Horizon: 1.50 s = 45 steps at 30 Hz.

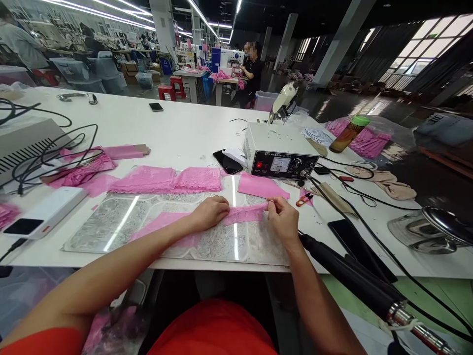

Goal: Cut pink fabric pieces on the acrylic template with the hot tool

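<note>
A strip of pink lace (244, 214) lies stretched between my two hands on a clear plate (111, 227) over patterned lace. My left hand (210, 212) is closed, pinching the strip's left end. My right hand (283, 218) is closed too, pinching the right end between thumb and fingers. More pink lace (158, 224) trails leftward under my left forearm. A stack of pink lace pieces (166, 180) lies just beyond the plate, and a flat pink piece (260, 186) sits beyond my right hand.
A white control box with a meter (279, 150) stands behind my right hand, with a phone (227, 161) beside it. Small red snips (303, 198), cables, a black-handled tool (354, 278), a bottle (349, 133) and a white power bank (44, 212) surround the work area. A person sews far behind.
</note>
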{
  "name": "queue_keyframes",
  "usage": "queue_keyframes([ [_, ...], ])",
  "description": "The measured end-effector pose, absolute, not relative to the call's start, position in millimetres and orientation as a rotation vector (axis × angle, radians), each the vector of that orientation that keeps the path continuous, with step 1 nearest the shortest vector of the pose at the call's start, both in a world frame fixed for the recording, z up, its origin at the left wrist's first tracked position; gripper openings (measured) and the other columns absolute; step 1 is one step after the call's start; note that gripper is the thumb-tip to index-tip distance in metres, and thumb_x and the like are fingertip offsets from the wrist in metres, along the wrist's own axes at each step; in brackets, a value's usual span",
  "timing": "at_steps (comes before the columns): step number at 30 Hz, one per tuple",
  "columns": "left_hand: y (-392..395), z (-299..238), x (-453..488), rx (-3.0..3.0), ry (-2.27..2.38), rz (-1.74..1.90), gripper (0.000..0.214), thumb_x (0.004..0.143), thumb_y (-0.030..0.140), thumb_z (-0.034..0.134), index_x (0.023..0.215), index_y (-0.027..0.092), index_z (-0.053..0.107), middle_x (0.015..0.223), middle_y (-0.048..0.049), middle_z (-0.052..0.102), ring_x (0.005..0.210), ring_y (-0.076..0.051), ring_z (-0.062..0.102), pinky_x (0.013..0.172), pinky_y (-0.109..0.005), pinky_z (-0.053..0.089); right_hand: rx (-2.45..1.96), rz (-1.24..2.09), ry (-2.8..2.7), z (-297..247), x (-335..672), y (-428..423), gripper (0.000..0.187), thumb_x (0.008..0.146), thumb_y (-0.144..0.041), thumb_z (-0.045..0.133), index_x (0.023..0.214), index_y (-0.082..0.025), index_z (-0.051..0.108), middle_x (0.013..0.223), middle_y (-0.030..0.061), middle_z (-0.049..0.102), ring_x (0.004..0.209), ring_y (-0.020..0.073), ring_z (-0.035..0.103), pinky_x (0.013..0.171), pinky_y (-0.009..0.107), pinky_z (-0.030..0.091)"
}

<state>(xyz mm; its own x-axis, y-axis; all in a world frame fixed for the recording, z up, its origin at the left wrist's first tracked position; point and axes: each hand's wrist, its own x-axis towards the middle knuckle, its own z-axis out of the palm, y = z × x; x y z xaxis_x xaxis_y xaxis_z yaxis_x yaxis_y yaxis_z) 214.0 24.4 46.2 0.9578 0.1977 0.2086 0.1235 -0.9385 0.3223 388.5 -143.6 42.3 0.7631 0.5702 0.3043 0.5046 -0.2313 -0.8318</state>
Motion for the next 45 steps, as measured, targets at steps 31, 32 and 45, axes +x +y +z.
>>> queue_keyframes([
  [31, -0.5, 61.1, 176.2, 2.571, -0.076, 0.275, 0.019, 0.088, 0.016, 0.047, 0.077, 0.016, 0.062, 0.128, -0.0115, 0.063, 0.110, -0.021, 0.065, 0.100, -0.037, 0.050, -2.024, -0.013, -1.234, 42.1, 363.5, -196.8, 0.014, 0.078, -0.020, 0.046, 0.068, -0.020, 0.056, 0.069, 0.0015, 0.060, 0.062, 0.0139, 0.056, 0.061, 0.028, 0.045],
  [32, 10.8, 66.3, 184.2, 2.559, 0.055, 0.323, 0.021, 0.089, 0.019, 0.046, 0.075, 0.016, 0.061, 0.127, -0.0115, 0.064, 0.105, -0.021, 0.066, 0.092, -0.035, 0.055, -1.983, 0.011, -1.164, 41.9, 366.7, -189.6, 0.013, 0.079, -0.022, 0.047, 0.070, -0.020, 0.057, 0.071, 0.0019, 0.061, 0.063, 0.0142, 0.058, 0.062, 0.028, 0.047],
  [45, -0.3, 59.0, 147.7, 2.782, -0.444, 0.294, 0.016, 0.088, 0.013, 0.049, 0.089, 0.019, 0.064, 0.133, -0.0115, 0.061, 0.130, -0.024, 0.052, 0.117, -0.047, 0.031, -1.821, -0.122, -1.254, 28.2, 357.1, -197.3, 0.014, 0.084, -0.022, 0.050, 0.075, -0.021, 0.060, 0.083, 0.0050, 0.066, 0.078, 0.0167, 0.063, 0.067, 0.030, 0.052],
])
